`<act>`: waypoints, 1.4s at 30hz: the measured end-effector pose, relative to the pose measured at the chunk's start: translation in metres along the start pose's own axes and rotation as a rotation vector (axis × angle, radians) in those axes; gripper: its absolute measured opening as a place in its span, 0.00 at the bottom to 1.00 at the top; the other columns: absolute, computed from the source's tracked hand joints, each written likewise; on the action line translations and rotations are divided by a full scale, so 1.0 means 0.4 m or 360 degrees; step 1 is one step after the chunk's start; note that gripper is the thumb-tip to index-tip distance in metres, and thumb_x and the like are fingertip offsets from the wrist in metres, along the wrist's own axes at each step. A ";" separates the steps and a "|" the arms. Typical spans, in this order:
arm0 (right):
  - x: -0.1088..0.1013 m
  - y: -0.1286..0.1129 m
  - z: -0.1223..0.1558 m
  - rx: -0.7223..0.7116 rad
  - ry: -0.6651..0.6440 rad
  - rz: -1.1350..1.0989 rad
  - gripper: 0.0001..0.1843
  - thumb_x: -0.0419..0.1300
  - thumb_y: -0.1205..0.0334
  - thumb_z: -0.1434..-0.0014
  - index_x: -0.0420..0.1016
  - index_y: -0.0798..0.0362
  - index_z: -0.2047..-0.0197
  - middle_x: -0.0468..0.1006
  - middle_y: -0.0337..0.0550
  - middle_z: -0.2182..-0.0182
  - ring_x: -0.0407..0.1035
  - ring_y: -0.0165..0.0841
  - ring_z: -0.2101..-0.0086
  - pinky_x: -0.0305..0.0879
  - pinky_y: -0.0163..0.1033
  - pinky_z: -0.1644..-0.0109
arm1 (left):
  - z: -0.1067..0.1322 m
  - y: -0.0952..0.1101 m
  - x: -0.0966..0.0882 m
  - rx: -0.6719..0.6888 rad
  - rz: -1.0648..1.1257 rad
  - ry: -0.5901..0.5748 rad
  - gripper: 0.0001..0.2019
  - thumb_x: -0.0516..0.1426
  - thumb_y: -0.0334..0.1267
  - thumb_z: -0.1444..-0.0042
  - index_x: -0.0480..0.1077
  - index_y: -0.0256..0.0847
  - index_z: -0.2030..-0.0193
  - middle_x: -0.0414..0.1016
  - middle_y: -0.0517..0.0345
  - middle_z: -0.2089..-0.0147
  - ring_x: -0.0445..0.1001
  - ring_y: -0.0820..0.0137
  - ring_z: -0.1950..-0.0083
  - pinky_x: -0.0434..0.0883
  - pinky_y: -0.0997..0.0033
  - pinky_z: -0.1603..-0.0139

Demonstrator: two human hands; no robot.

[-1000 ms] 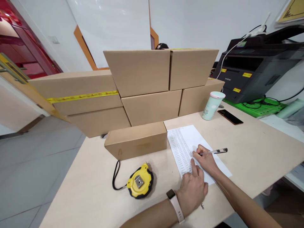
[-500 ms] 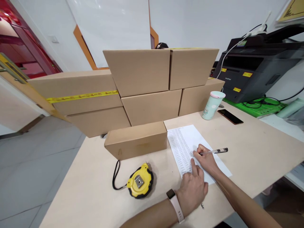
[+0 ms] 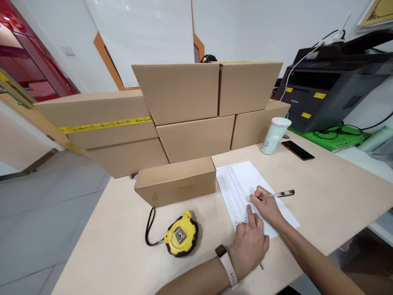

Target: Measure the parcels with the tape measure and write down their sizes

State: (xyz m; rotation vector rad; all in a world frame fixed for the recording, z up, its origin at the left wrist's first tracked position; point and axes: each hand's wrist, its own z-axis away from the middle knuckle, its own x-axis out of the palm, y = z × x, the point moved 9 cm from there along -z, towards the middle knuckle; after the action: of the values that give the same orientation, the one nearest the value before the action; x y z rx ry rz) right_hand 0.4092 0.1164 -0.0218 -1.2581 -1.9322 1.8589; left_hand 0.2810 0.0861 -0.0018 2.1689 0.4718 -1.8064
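Observation:
A printed sheet of paper [image 3: 250,176] lies on the table, with rows of small text down its left part. My right hand [image 3: 267,208] pinches a clear pen with a black cap end [image 3: 283,194], its tip over the printed rows. Just below it, my left hand [image 3: 248,248] rests on the lower part of the sheet. Its index finger stretches out to the text near the pen tip; the other fingers are bent. A watch with a pale pink band [image 3: 226,266] circles the left wrist. To the left lies a yellow and black tape measure [image 3: 181,235] with a black strap.
A small cardboard box [image 3: 181,188] sits behind the tape measure. Several larger cardboard boxes [image 3: 195,139] are stacked at the back. A mint tumbler [image 3: 275,136] and a phone [image 3: 297,150] stand and lie at right, before a black printer [image 3: 325,90].
Both hands, the pen and the sheet keep almost the same places. The view shifts very slightly.

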 end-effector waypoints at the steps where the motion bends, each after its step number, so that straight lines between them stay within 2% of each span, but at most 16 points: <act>1: -0.001 0.000 0.000 0.0001 0.0006 -0.0005 0.14 0.55 0.64 0.52 0.50 0.49 0.80 0.52 0.30 0.83 0.49 0.27 0.79 0.49 0.34 0.76 | 0.000 0.000 0.000 0.0000 0.0003 -0.0003 0.24 0.51 0.48 0.42 0.62 0.31 0.45 0.65 0.32 0.40 0.76 0.65 0.70 0.72 0.66 0.71; 8: -0.009 0.005 -0.001 0.0004 0.0060 -0.0006 0.14 0.55 0.63 0.52 0.51 0.48 0.80 0.52 0.30 0.82 0.50 0.28 0.79 0.51 0.34 0.75 | -0.001 0.001 0.006 0.0004 0.0014 -0.0038 0.25 0.51 0.48 0.42 0.62 0.31 0.44 0.64 0.30 0.40 0.76 0.65 0.70 0.71 0.65 0.71; 42: -0.015 -0.004 -0.001 0.0036 0.0061 0.0029 0.13 0.55 0.62 0.53 0.51 0.49 0.81 0.52 0.29 0.83 0.50 0.27 0.79 0.50 0.34 0.75 | -0.001 0.002 -0.004 0.0017 -0.0007 -0.0007 0.25 0.51 0.47 0.42 0.63 0.30 0.44 0.64 0.30 0.39 0.76 0.65 0.71 0.71 0.66 0.71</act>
State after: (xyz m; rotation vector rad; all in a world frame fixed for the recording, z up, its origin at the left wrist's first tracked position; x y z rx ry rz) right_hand 0.4127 0.1130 -0.0178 -1.2991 -1.8810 1.8463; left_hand 0.2815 0.0854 -0.0002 2.1720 0.4673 -1.8202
